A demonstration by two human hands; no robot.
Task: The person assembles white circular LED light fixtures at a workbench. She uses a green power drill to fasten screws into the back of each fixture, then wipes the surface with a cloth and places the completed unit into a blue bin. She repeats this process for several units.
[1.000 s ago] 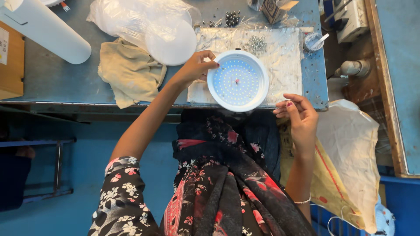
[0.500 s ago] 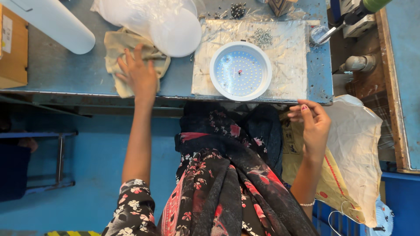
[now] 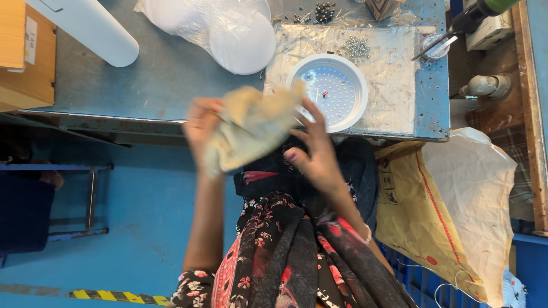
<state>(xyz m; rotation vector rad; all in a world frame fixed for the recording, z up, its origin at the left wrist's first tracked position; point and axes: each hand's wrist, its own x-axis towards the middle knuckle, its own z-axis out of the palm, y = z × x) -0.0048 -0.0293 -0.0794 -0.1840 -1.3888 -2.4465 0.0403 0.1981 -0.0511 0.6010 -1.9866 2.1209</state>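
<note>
Blue workbench [image 3: 171, 80] carries a round white LED lamp housing [image 3: 334, 91] on clear plastic sheeting [image 3: 388, 80]. Left hand [image 3: 202, 128] and right hand [image 3: 314, 154] both grasp a beige cloth [image 3: 251, 128], blurred, just before the bench edge.

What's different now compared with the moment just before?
The beige cloth has left the bench: the left hand picked it up and brought it toward the body, and the right hand has come up to grip it too. The round white lamp housing stays on the foil sheet.
</note>
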